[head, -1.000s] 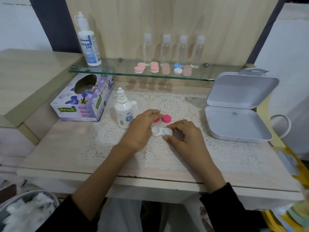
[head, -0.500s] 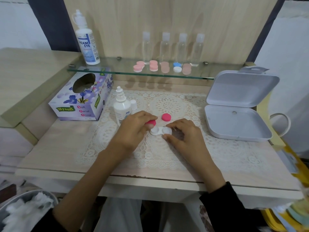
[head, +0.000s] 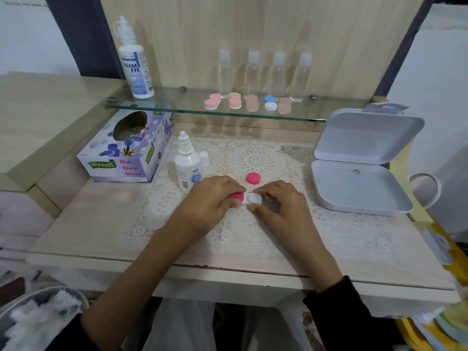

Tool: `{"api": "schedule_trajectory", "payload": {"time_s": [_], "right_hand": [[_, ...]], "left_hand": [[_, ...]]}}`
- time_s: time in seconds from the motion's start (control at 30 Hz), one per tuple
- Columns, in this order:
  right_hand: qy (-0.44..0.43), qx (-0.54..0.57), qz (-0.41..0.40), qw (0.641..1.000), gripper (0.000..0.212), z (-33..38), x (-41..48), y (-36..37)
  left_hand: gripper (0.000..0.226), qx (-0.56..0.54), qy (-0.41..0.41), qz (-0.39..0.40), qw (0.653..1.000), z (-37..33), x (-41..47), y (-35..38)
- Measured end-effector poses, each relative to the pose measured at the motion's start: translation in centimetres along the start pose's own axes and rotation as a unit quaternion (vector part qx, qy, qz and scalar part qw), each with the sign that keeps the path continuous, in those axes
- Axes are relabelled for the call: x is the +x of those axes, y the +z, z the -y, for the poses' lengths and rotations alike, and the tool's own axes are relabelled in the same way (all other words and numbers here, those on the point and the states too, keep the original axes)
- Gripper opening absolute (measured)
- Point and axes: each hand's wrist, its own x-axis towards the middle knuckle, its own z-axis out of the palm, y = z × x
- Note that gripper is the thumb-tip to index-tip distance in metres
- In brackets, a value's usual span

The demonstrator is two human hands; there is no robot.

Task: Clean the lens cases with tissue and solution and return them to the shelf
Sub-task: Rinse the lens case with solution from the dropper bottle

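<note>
While left grip pinches round pink cap, right grip holds white plastic case.

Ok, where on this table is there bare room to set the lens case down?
Free: the lace mat between the right hand and the white box; the bare table in front of the tissue box. Crowded: around the left hand, lens case, small bottle and loose pink cap.
</note>
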Motion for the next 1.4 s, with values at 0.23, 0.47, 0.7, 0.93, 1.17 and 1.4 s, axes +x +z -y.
{"api": "schedule_trajectory", "payload": {"time_s": [0.23,0.47,0.7,0.93,1.17,1.4], "right_hand": [[-0.001,0.013,-0.003,1.000,0.016,0.0,-0.1,0.0],[-0.008,0.002,-0.006,1.000,0.020,-0.3,0.0,0.1],[-0.006,0.001,-0.008,1.000,0.020,-0.4,0.0,0.2],[-0.012,-0.002,-0.007,1.000,0.020,-0.5,0.1,0.2],[-0.011,-0.002,-0.008,1.000,0.021,-0.5,0.1,0.2],[-0.011,0.003,-0.008,1.000,0.023,-0.6,0.1,0.2]], "left_hand": [[0.037,-0.055,0.016,0.020,0.998,0.0,-0.2,0.2],[0.041,-0.023,-0.070,-0.044,0.996,-0.4,-0.5,0.7],[0.033,-0.040,-0.007,0.020,0.999,0.5,-0.4,0.6],[0.035,0.001,-0.060,-0.035,0.998,0.3,-0.7,1.1],[0.039,-0.009,-0.016,0.025,1.000,0.5,-0.6,0.5],[0.041,-0.005,-0.073,-0.014,0.997,0.3,-0.8,0.8]]}}
